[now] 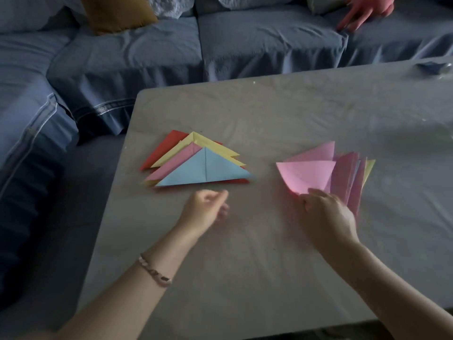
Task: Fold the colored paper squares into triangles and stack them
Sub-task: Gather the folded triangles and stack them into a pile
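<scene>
A stack of folded triangles (196, 163) lies on the grey table (269, 114), with a blue triangle (206, 171) on top of pink, yellow and red ones. To its right sits a pile of unfolded squares (353, 175), mostly pink with yellow and blue edges showing. My right hand (326, 212) pinches the near corner of the top pink sheet (306, 174), which curls upward off the pile. My left hand (208, 208) hovers just in front of the triangle stack, fingers loosely curled and holding nothing; it is motion-blurred.
A blue-covered sofa (147, 57) runs along the far and left sides of the table, with a mustard cushion (115, 13). Another person's hand (365, 11) rests on the sofa at top right. A small blurred object (436, 67) sits at the table's far right edge.
</scene>
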Available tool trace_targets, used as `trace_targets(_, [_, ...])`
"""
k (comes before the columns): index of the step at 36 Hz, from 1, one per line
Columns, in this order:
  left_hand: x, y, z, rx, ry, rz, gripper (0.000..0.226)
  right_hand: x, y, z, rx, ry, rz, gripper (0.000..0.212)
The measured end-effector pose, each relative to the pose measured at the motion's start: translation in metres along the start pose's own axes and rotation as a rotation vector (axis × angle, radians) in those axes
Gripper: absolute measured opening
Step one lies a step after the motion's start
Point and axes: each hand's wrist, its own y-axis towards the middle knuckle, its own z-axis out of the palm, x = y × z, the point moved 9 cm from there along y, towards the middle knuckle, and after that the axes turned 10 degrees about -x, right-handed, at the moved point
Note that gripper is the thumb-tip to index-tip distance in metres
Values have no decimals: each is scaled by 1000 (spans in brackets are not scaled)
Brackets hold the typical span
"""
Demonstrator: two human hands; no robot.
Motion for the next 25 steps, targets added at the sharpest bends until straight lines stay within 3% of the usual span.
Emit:
trace_targets(4, [7, -39, 53, 331, -135, -236, 26, 45, -29, 3, 127, 60, -87, 24])
trace_targets(6, [10, -50, 69, 437, -161, -241, 21, 61, -42, 13, 230, 51, -126, 24])
trace_targets(9, [14, -44, 67, 334, -109, -161, 9, 79, -57, 22, 313, 101, -185, 28])
trace_targets(12, [19, -26, 49, 186, 91, -22, 10, 91, -64, 24, 358, 229, -240, 32])
trace_targets(16, [27, -6, 25, 181, 376, 143, 5, 80, -62, 33, 336, 238, -282, 36])
trace_targets(19, [25, 4, 6, 157, 491, 211, 18, 70, -58, 44, 255, 143, -368, 37])
trace_targets(25, [9, 10, -21, -126, 666, 430, 54, 80, -71, 82, 323, 31, -569, 51])
